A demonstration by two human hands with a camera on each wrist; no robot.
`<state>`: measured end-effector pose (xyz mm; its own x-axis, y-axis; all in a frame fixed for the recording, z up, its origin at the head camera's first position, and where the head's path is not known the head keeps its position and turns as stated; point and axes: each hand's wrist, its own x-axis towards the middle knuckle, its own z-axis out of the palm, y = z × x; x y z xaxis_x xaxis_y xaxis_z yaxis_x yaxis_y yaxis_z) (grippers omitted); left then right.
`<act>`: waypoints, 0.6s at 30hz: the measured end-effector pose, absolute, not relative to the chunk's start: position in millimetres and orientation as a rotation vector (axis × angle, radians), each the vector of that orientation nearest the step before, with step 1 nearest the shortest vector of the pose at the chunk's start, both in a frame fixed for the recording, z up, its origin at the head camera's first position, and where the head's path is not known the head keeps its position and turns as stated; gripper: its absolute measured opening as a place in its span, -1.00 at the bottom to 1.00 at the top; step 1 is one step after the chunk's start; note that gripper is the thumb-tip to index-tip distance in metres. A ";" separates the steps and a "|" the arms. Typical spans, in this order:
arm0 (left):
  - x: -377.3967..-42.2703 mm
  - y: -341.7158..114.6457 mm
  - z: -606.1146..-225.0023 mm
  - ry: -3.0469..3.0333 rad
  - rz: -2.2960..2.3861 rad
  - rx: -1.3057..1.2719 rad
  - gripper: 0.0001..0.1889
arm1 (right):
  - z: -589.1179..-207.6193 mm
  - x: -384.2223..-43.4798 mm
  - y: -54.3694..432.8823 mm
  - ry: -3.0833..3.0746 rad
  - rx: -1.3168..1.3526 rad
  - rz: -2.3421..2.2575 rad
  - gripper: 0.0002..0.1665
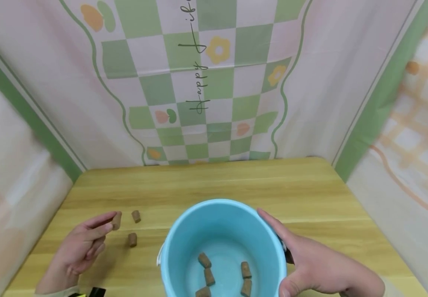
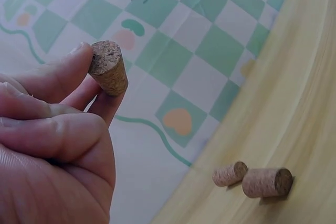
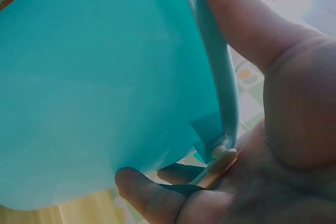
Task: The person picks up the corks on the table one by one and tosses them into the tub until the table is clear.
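My left hand [image 1: 84, 245] is raised on the left side, pinching a cork stopper [image 2: 109, 66] between thumb and fingertips. Two more corks lie on the table just right of that hand, a farther cork [image 1: 136, 216] and a nearer cork [image 1: 132, 239]. A light blue bucket [image 1: 223, 203] stands at the front middle with its mouth up; several corks [image 1: 208, 276] lie on its bottom. With my right hand [image 1: 316, 262] I hold the bucket's right side, the thumb at the rim and other fingers [image 3: 149, 195] against its outer wall.
The wooden table [image 1: 206, 181] ends at the back against a hanging cloth [image 1: 217, 82] with green checks. More printed cloth [image 1: 414, 136] flanks the table on both sides. A white handle end [image 1: 159, 255] sticks out at the bucket's left.
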<state>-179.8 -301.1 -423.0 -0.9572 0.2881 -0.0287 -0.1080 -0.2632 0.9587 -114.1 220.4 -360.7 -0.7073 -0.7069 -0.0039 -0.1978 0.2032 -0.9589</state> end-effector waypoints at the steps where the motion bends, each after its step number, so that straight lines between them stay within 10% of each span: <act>1: -179.6 -300.1 -421.2 1.728 2.307 0.219 -0.63 | -360.8 -114.4 220.6 2.036 -0.838 -1.518 0.47; 18: -176.6 -260.4 -385.5 1.704 2.374 0.388 -0.63 | -365.3 -115.2 220.9 2.028 -0.961 -1.564 0.44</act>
